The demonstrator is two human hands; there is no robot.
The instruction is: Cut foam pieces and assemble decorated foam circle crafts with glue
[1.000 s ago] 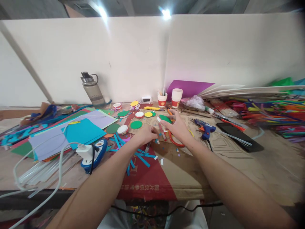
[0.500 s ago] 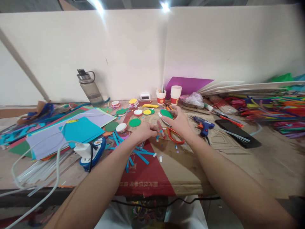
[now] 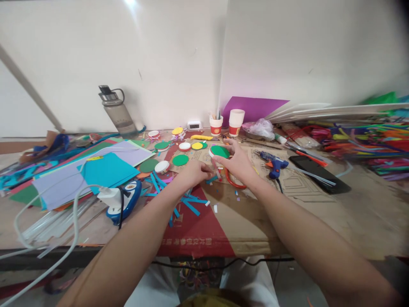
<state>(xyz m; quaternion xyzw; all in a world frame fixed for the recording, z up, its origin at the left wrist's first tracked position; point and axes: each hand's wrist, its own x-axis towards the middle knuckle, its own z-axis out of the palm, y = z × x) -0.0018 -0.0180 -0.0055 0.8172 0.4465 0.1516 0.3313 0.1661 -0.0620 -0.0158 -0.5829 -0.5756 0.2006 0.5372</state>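
Since the earlier frames the camera has tipped down a little and both hands have drawn slightly nearer the person; the green-topped disc has stayed in the right hand throughout.

The right hand (image 3: 238, 164) holds the green-topped disc (image 3: 219, 152) at its rim, fingers curled narrowly about it, just above the cardboard sheet (image 3: 255, 213) that covers the counter (image 3: 367, 213). The left hand (image 3: 194, 172) is closed on a thin pink strip (image 3: 217, 169), pinched between thumb and forefinger and standing close beside the disc; whether strip and disc touch cannot be told. Red-handled scissors (image 3: 234, 182) lie under the right wrist. A blue glue gun (image 3: 275, 164) rests just to the right, and further finished discs (image 3: 180, 160) lie to the left near loose blue paper strips (image 3: 188, 204).

Judgement: the step in hand appears to be fitting the strip to the disc. The next move calls for steadying the disc, aligning the strip's end to the rim or underside, and keeping the grip light so the strip does not crease.
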